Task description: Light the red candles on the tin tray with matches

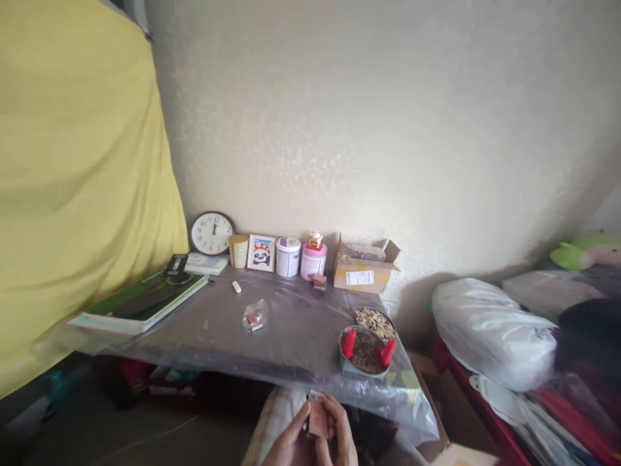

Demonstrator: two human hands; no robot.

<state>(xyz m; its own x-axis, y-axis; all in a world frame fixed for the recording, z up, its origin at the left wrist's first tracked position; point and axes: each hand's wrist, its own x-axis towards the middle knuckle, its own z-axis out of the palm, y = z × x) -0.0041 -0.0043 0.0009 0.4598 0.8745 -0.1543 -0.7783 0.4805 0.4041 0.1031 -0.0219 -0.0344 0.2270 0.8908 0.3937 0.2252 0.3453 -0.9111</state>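
Observation:
Low in the view, below the table's front edge, both my hands come together around a small pinkish box (317, 416). My left hand (290, 442) has its fingers curled against the box's left side. My right hand (341, 430) wraps the right side, fingers closed on it. Just beyond them on the table stands a round tin (365, 371) filled with dark bits, with two red pieces sticking out of it. A second dish of pale bits (375, 321) sits behind it.
The table (291, 336) is covered in clear plastic. On it are a small plastic bag (254, 316), a green book (140, 301), a clock (212, 233), jars and a cardboard box (363, 268) along the wall. A yellow cloth (72, 181) hangs left; bags and bedding lie right.

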